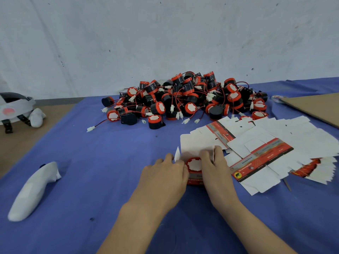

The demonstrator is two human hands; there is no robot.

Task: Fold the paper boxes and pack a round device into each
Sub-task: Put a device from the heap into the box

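Left hand [165, 173] and right hand [214, 167] grip a paper box [195, 177] on blue cloth [110, 162] before a white wall [165, 33]

White controller [33, 189] — headset [14, 105] (far left), cardboard [315, 107].

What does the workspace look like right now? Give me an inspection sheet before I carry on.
Surface: blue cloth over the table, a few dark specks.
Job's things: part-folded box with a round device sitting in it; pile of devices behind; flat box blanks fanned out to the right.
Clutter: white controller at left; headset at far left; cardboard sheet and tape roll at far right.
Grippers: left hand and right hand grip the box's sides.
Cables: red and black leads with white connectors trail from the pile.
Surroundings: pale scuffed wall behind.
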